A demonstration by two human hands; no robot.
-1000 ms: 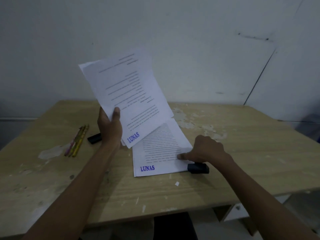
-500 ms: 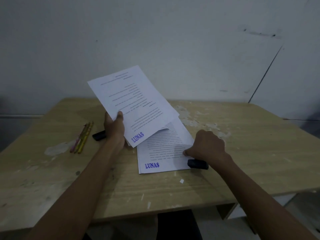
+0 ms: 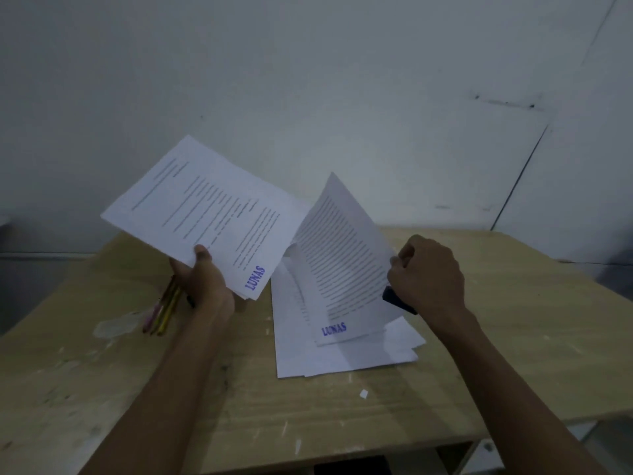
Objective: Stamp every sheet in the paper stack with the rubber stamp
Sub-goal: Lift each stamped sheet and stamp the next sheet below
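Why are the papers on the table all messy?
The stack lies fanned out, its edges not lined up, because the right hand is lifting a stamped sheet off it. White scraps also dot the table.

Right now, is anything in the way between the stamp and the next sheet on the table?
Yes. The stamped sheet that the right hand is lifting stands over the stack. The stamp sits under that same hand.

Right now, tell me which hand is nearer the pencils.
Left. The left hand holds stamped sheets just right of the pencils, nearly over them. The right hand is across the stack, lifting a sheet.
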